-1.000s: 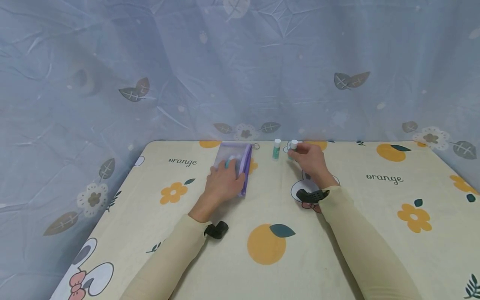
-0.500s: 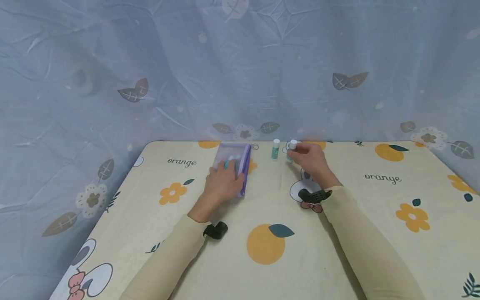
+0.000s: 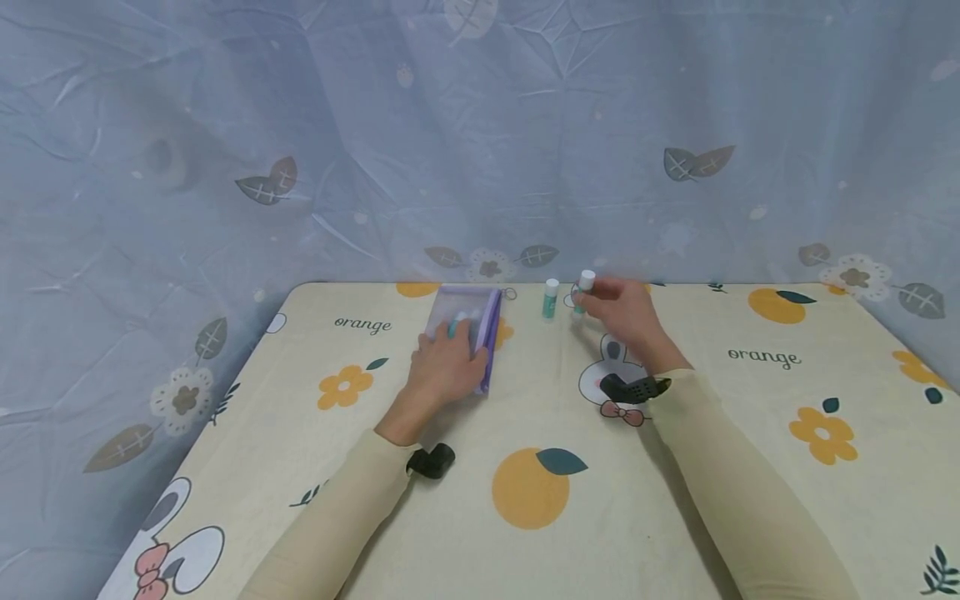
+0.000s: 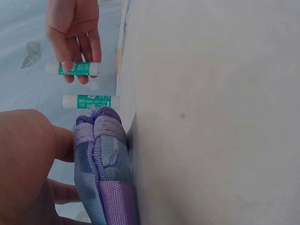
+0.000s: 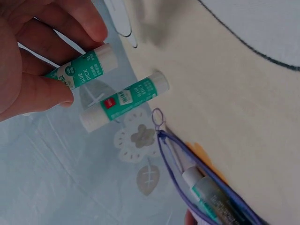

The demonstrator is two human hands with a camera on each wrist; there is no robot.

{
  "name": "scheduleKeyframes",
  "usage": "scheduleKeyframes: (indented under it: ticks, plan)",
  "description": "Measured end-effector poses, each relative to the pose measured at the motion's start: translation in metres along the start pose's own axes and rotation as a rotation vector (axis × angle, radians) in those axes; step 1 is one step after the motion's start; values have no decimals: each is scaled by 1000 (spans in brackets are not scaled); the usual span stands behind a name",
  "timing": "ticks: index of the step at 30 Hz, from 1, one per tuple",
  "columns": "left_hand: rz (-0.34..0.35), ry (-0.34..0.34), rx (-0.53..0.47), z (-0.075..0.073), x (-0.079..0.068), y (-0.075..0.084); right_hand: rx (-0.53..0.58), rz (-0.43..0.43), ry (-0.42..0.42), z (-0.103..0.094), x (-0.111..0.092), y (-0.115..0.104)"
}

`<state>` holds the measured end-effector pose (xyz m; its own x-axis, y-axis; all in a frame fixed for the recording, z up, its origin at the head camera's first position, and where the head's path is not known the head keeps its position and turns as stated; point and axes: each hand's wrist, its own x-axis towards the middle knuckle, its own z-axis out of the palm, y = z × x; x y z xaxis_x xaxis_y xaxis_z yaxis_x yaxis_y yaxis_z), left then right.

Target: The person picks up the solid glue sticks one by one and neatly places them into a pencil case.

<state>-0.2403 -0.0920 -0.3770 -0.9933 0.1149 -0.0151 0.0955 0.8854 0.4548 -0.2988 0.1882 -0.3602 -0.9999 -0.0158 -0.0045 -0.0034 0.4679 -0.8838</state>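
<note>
My right hand (image 3: 624, 315) pinches a glue stick (image 3: 582, 288) with a white cap and green label, between thumb and fingers. Held upright in the head view, it appears lifted off the table. Beside it a second glue stick (image 3: 551, 300) stands upright on the table; its label reads clearly in the right wrist view. My left hand (image 3: 444, 367) rests from above on a purple mesh zip pouch (image 3: 491, 329), fingers spread across it. Facing right, the pouch's mouth gapes in the right wrist view, showing another glue stick (image 5: 191, 176) and a dark cylindrical item (image 5: 215, 199) inside.
A ring pull (image 3: 511, 293) sticks out from the pouch's far corner. The table wears a cream cloth (image 3: 645, 525) printed with oranges and rabbits. Behind its far edge hangs a grey-blue curtain (image 3: 585, 183).
My right hand first lowers slightly, then lifts the glue stick and draws a little to the right. My left hand stays on the pouch.
</note>
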Motion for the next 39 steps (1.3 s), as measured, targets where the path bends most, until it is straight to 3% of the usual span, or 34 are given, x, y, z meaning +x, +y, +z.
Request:
scheduleKeyframes:
  ticks: [13, 39]
  plan:
    - [8, 6, -5, -1, -1, 0, 22, -52, -9, -7, -6, -21]
    - [5, -4, 0, -2, -1, 1, 46, -95, -18, 4, -9, -51]
